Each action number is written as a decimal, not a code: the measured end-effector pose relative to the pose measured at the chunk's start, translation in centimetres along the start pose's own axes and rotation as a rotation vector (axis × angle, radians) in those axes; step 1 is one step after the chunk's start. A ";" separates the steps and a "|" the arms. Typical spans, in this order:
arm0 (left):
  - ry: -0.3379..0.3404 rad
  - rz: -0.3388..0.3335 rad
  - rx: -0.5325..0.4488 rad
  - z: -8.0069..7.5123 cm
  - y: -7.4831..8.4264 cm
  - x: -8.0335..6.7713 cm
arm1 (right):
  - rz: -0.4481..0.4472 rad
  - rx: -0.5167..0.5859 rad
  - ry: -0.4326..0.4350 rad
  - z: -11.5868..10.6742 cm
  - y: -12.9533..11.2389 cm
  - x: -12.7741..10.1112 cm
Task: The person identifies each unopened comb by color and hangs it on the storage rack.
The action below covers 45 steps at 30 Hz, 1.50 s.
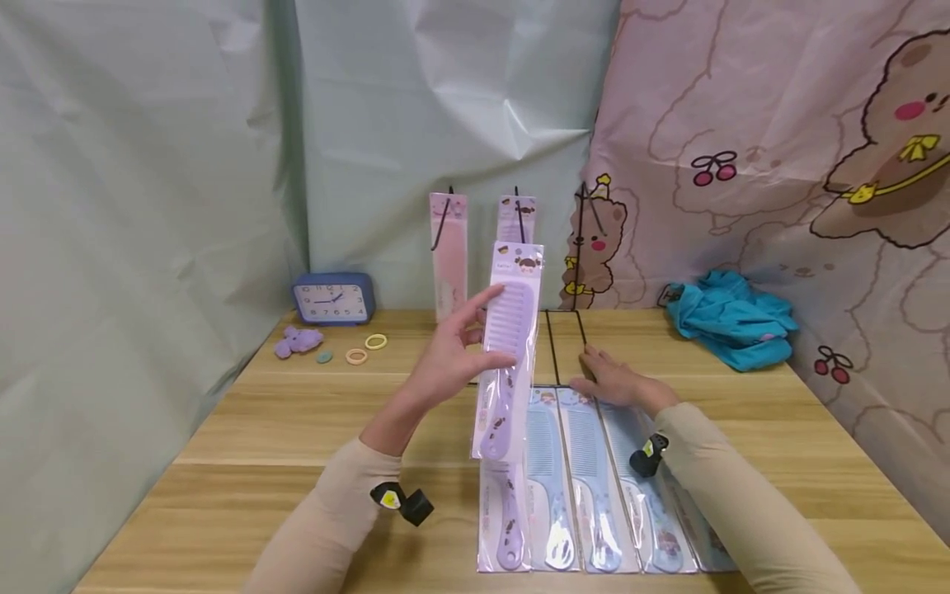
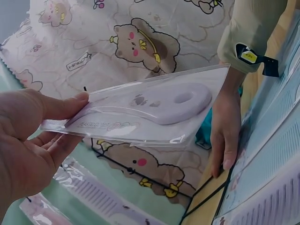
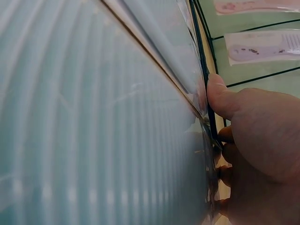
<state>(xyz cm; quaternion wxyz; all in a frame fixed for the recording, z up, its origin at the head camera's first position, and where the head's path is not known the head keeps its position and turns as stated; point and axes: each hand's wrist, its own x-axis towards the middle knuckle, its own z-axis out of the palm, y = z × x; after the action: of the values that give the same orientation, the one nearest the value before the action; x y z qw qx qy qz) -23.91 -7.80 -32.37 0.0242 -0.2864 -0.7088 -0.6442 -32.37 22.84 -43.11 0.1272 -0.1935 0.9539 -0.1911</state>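
In the head view my left hand (image 1: pixel 449 359) pinches a purple comb (image 1: pixel 508 322) in a clear plastic sleeve, thumb on one side and fingers on the other. It is held upright above the table; the left wrist view shows its handle (image 2: pixel 187 101) with a hole at the end. My right hand (image 1: pixel 612 381) rests at the table with fingers extended, beside a black wire base (image 1: pixel 552 351) and the top ends of packaged blue combs (image 1: pixel 586 470). Another packaged purple comb (image 1: pixel 509 520) lies left of the blue ones, partly covered by the held one.
A packaged pink comb (image 1: pixel 449 264) and a purple one (image 1: pixel 517 216) hang on black hooks at the back; another hook (image 1: pixel 594 210) stands right. A blue clock (image 1: pixel 334 299), purple scrunchie (image 1: pixel 298 341) and small hair ties (image 1: pixel 376 341) lie left, teal cloth (image 1: pixel 735 318) right.
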 end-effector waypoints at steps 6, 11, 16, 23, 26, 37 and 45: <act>0.020 -0.018 0.002 0.3 -0.3 0.5 | -0.005 0.000 0.002 0.0 -0.1 -0.1; 0.026 -0.040 0.016 0.5 -0.6 1.5 | -0.002 0.007 0.006 0.1 -0.2 -0.1; 0.062 -0.092 0.052 0.3 -1.4 3.2 | 0.003 0.010 0.013 0.1 -0.3 0.0; 0.085 -0.113 0.075 -0.3 -2.4 6.0 | 0.001 0.008 0.004 -0.1 -0.3 0.0; 0.092 -0.125 0.092 -0.6 -2.6 7.3 | 0.005 0.010 -0.002 -0.1 -0.3 0.0; 0.122 -0.174 0.167 -1.5 -3.6 11.4 | -0.004 0.009 0.004 0.0 -0.3 -0.2; 0.143 -0.194 0.149 -1.7 -3.7 12.9 | 0.006 0.010 0.003 0.0 -0.1 -0.1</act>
<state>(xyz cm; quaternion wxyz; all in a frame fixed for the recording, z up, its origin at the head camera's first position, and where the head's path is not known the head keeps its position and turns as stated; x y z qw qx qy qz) -36.82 -4.53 -30.24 0.0336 -0.1674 -0.7754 -0.6080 -32.22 22.74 -43.05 0.1275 -0.1900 0.9536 -0.1958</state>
